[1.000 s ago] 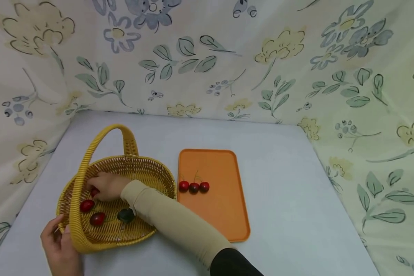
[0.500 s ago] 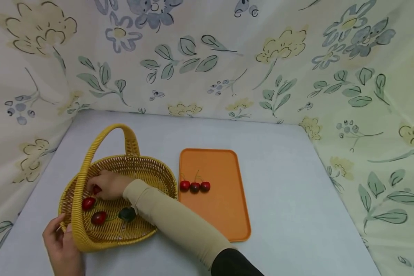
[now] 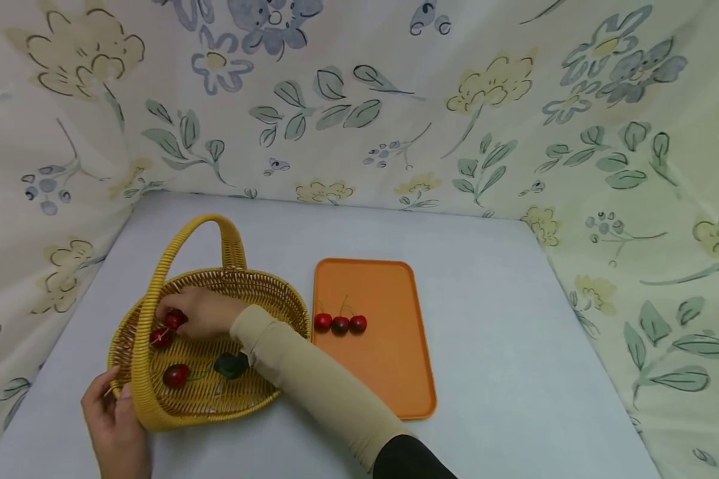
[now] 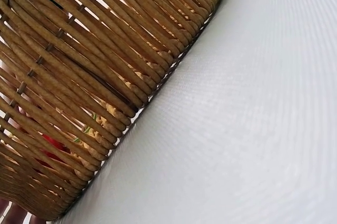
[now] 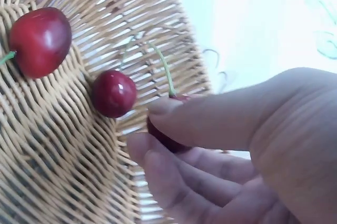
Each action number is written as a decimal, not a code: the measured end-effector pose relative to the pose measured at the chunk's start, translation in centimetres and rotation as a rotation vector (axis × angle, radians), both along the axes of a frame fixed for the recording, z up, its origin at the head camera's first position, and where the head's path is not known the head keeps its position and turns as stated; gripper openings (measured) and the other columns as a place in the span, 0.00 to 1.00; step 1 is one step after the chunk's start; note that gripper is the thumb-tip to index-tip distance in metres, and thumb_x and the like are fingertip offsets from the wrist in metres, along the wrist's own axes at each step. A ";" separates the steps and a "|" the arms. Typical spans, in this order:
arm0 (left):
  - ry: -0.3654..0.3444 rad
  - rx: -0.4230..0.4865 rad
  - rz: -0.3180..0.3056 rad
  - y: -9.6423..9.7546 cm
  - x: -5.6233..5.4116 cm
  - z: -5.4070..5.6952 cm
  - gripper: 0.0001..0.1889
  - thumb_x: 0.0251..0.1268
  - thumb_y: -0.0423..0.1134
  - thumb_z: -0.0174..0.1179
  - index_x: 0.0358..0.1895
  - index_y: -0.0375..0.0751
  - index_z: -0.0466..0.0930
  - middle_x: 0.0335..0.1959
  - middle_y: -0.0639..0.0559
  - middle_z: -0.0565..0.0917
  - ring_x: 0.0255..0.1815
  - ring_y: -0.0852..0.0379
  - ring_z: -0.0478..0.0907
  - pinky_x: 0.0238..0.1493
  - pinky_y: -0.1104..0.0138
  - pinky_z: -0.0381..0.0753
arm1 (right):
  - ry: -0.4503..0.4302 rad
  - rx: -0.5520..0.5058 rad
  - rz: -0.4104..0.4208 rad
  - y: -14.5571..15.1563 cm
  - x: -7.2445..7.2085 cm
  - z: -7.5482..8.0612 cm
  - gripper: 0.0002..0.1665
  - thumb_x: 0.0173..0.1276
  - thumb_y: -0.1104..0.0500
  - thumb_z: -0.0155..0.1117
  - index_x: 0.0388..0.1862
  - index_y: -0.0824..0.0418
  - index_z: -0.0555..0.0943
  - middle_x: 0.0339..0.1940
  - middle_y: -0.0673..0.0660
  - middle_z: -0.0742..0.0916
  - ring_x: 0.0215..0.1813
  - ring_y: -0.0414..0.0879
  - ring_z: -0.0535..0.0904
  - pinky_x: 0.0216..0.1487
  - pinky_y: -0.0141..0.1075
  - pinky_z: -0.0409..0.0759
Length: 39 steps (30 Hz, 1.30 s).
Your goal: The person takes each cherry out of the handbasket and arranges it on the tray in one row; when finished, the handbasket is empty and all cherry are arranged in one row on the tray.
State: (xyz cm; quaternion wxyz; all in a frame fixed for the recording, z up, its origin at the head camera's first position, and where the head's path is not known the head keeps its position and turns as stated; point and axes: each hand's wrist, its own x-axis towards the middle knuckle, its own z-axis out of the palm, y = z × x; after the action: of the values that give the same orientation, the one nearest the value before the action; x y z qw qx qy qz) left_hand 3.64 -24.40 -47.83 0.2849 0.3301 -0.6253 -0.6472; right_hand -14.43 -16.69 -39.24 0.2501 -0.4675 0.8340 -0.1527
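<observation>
Closest in, the left hand [image 3: 116, 426] grips the yellow basket [image 3: 260, 290], a stemmed cherry [image 3: 176, 376] lies inside it, and farther back there the right hand [image 3: 206, 313] pinches a glossy cherry [image 3: 176, 319] just beside a loose cherry [image 3: 161, 338].

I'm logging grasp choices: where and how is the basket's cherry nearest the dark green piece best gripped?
Probably pinch the cherry by opposite sides of its round body, coming from above and the head view's right: the handle rises on its left, while its thin stem looks too slight to hold securely.
</observation>
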 end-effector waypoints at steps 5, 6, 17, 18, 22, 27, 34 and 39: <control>-0.089 -0.049 0.012 0.0 0.2 -0.3 0.20 0.73 0.37 0.45 0.66 0.54 0.65 0.57 0.62 0.62 0.47 0.65 0.66 0.33 0.86 0.69 | -0.025 -0.019 0.005 1.1 0.1 0.2 0.22 0.67 0.53 0.63 0.60 0.45 0.74 0.50 0.40 0.78 0.49 0.29 0.71 0.46 0.18 0.67; -0.096 -0.056 0.012 0.0 0.2 -0.3 0.20 0.73 0.38 0.45 0.65 0.55 0.64 0.56 0.62 0.63 0.47 0.66 0.66 0.32 0.86 0.69 | -0.030 -0.017 0.005 1.4 0.0 0.2 0.22 0.67 0.52 0.63 0.60 0.45 0.74 0.50 0.40 0.78 0.49 0.29 0.71 0.47 0.18 0.67; -0.142 -0.079 0.018 -0.1 0.2 -0.8 0.20 0.73 0.38 0.45 0.65 0.56 0.64 0.53 0.65 0.62 0.45 0.66 0.66 0.31 0.86 0.68 | -0.004 -0.084 0.005 7.1 -1.0 2.7 0.22 0.68 0.50 0.61 0.60 0.52 0.75 0.50 0.42 0.80 0.49 0.31 0.72 0.50 0.20 0.68; -0.155 -0.075 0.014 -0.1 0.2 -0.8 0.20 0.73 0.39 0.44 0.65 0.57 0.64 0.53 0.65 0.62 0.45 0.67 0.65 0.31 0.86 0.67 | -0.003 -0.091 -0.005 7.9 -1.0 2.9 0.22 0.69 0.50 0.61 0.59 0.53 0.75 0.48 0.42 0.80 0.47 0.32 0.73 0.48 0.21 0.69; -0.147 -0.100 0.005 -0.2 0.1 -0.9 0.20 0.73 0.38 0.44 0.66 0.56 0.64 0.53 0.64 0.62 0.45 0.67 0.66 0.32 0.86 0.67 | 0.026 -0.113 -0.062 10.9 -1.0 3.4 0.17 0.68 0.49 0.61 0.52 0.55 0.76 0.40 0.44 0.79 0.41 0.34 0.73 0.42 0.23 0.70; -0.128 -0.171 -0.012 -0.3 0.0 -0.8 0.21 0.73 0.37 0.42 0.66 0.53 0.63 0.54 0.63 0.63 0.46 0.67 0.66 0.35 0.86 0.68 | -0.005 -0.143 -0.152 14.5 -0.9 3.5 0.16 0.67 0.49 0.63 0.48 0.56 0.75 0.39 0.46 0.79 0.40 0.37 0.74 0.39 0.24 0.72; -0.085 -0.152 -0.042 -0.3 -0.3 -0.5 0.20 0.74 0.38 0.42 0.66 0.54 0.61 0.58 0.59 0.63 0.50 0.64 0.67 0.37 0.86 0.69 | -0.023 -0.163 -0.224 18.6 -0.2 3.7 0.21 0.69 0.52 0.61 0.60 0.51 0.76 0.45 0.47 0.79 0.45 0.38 0.72 0.44 0.27 0.72; -0.028 -0.076 -0.047 -0.3 -0.4 -0.4 0.19 0.74 0.38 0.43 0.65 0.52 0.62 0.59 0.57 0.62 0.51 0.63 0.67 0.38 0.86 0.70 | -0.058 -0.232 -0.300 21.2 0.2 3.0 0.17 0.67 0.55 0.63 0.54 0.55 0.79 0.45 0.49 0.80 0.46 0.40 0.74 0.44 0.31 0.76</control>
State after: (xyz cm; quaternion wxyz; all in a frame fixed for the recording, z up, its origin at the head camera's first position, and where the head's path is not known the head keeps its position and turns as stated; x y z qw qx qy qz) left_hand 3.22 -24.68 -48.19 0.2730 0.3135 -0.6608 -0.6249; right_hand -14.20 4.50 -36.26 0.1927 -0.3591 0.8636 -0.2967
